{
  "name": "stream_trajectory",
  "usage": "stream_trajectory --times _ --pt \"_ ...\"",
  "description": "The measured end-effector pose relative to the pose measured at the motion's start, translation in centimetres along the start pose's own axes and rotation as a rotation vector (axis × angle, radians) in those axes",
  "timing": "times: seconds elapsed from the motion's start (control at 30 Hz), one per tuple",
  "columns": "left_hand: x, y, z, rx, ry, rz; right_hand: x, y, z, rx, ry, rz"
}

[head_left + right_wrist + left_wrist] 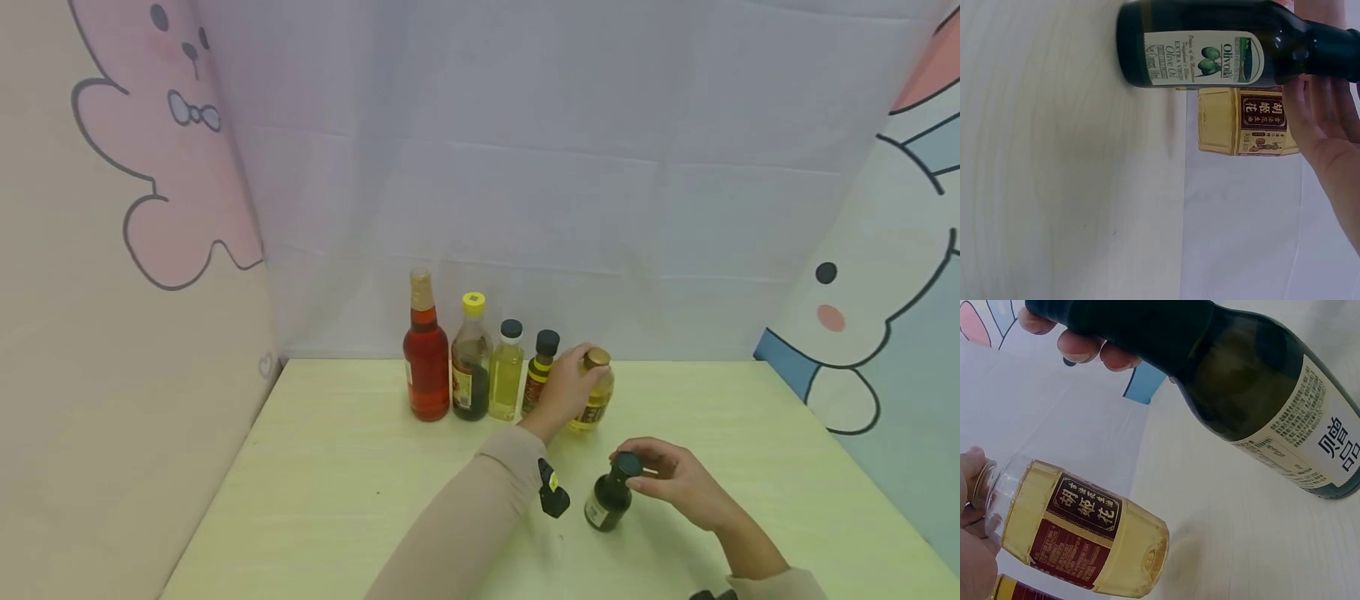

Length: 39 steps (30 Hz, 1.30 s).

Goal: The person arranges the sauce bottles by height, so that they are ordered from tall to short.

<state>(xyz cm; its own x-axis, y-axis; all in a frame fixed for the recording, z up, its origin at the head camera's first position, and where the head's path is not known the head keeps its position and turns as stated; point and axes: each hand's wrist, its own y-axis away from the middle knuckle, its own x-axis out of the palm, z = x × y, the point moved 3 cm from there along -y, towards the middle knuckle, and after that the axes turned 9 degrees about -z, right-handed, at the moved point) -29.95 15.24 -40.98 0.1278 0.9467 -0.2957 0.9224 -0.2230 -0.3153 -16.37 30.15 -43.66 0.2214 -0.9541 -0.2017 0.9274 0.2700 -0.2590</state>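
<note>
My left hand reaches to the back row and grips a small bottle of yellow cooking oil by its gold-capped neck. In the left wrist view this oil bottle has a dark red label, with thumb and fingers around its neck. Nearer the front, my right hand holds a dark green olive oil bottle by its capped neck, thumb on one side and fingers on the other. The olive oil bottle shows a white label with green olives in the right wrist view. It leans slightly in the head view.
Left of my left hand stand a tall red bottle, a yellow-capped dark sauce bottle, a pale yellow oil bottle and a small black-capped bottle, partly hidden by the hand. A curtain hangs behind the table.
</note>
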Motion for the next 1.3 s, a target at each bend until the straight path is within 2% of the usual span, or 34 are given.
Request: stream_trajectory --times 0.2,0.53,0.73,0.97,1.3 --pt "0.3 -0.5 0.6 -0.017 -0.029 -0.016 0.0 -0.1 0.0 -0.004 -0.015 -0.002" --pt "0.8 -0.7 1.2 0.001 -0.078 -0.049 0.1 -0.1 -0.1 0.023 -0.010 -0.006" --pt "1.1 -0.8 1.3 -0.022 -0.100 -0.063 0.0 -0.1 -0.1 0.026 -0.013 -0.007" --pt "1.3 -0.8 1.8 -0.061 -0.090 -0.061 0.0 0.1 -0.2 0.030 -0.018 -0.009" --pt "1.3 -0.9 2.0 -0.062 -0.085 -0.052 0.1 0.0 0.0 0.016 -0.027 -0.007"
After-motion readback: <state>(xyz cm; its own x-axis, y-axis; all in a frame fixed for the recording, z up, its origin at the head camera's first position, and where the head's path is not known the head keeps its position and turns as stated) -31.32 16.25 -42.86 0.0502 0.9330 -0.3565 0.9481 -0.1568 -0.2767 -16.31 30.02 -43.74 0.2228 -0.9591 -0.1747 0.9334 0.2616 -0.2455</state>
